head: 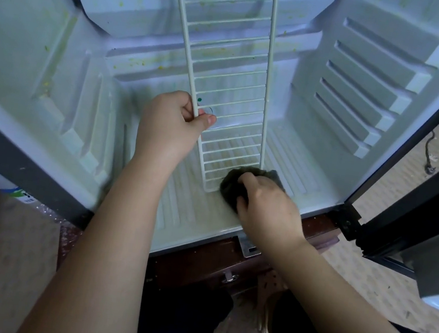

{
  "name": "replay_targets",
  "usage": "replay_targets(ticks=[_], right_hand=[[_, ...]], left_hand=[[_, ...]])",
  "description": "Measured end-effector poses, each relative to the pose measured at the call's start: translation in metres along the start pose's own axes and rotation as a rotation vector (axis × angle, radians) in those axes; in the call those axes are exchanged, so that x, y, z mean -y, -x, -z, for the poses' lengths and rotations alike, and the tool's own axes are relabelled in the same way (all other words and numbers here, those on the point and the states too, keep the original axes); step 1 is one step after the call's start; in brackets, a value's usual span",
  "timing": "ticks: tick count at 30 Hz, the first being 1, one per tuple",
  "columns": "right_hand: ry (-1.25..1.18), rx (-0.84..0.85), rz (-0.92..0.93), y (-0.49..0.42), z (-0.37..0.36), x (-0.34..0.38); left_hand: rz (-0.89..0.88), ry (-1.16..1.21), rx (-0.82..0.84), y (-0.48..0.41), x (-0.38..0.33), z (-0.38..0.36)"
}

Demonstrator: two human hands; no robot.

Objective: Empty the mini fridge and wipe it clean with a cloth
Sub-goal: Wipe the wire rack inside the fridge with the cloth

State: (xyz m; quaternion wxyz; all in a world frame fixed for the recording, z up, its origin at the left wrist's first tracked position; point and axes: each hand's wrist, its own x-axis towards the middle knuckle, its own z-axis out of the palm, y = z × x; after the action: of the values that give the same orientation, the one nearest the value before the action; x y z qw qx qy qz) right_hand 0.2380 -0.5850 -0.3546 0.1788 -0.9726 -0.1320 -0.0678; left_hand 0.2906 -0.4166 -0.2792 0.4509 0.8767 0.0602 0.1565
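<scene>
Inside the open mini fridge (54,79), which fills most of the view with its door (418,201) swung out to the right, no food is visible; only a white wire shelf (232,88) is inside. The shelf stands on end, its foot on the ribbed fridge floor near the front lip and its long axis running up and away towards the back, leaning slightly left. Yellow-green splatters (142,62) speckle the back step, the left wall and the upper bars, so the emptying looks done and the wiping looks far from finished. The left hand (171,122) is clenched round the shelf's left rail, some way above its foot, thumb across the front. The right hand (266,204), the nearer one to the front edge, grips a bunched dark cloth (231,185) and presses it against the shelf's lower right corner, where the right rail meets the floor. From that cloth, nearly all of the shelf lies upward and away, so a wiping stroke would likely run along the rails away from the person, while the left hand's grip steadies the shelf against the push.
</scene>
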Motion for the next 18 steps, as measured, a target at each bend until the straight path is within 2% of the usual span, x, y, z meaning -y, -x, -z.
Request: replay_targets(ticks=[6,8,10,12,13,16,18], right_hand=[[-0.074,0.046,-0.175,-0.010,0.020,-0.025],[-0.141,-0.039,-0.272,-0.016,0.031,-0.042],[-0.201,-0.206,-0.350,-0.023,0.039,-0.061],[-0.222,-0.314,-0.341,-0.030,0.037,-0.074],[-0.216,-0.292,-0.306,-0.034,0.031,-0.078],[-0.141,-0.046,-0.173,-0.043,0.000,-0.087],[-0.082,-0.001,-0.117,-0.053,-0.012,-0.092]], left_hand=[[0.016,0.073,0.013,0.003,0.002,0.001],[0.021,0.117,0.003,0.006,0.003,0.001],[0.022,0.161,-0.044,0.007,0.003,0.005],[0.005,0.207,-0.113,0.008,0.000,0.009],[-0.010,0.230,-0.147,0.009,-0.002,0.010],[-0.045,0.266,-0.241,0.010,-0.005,0.012],[-0.070,0.275,-0.298,0.009,-0.007,0.015]])
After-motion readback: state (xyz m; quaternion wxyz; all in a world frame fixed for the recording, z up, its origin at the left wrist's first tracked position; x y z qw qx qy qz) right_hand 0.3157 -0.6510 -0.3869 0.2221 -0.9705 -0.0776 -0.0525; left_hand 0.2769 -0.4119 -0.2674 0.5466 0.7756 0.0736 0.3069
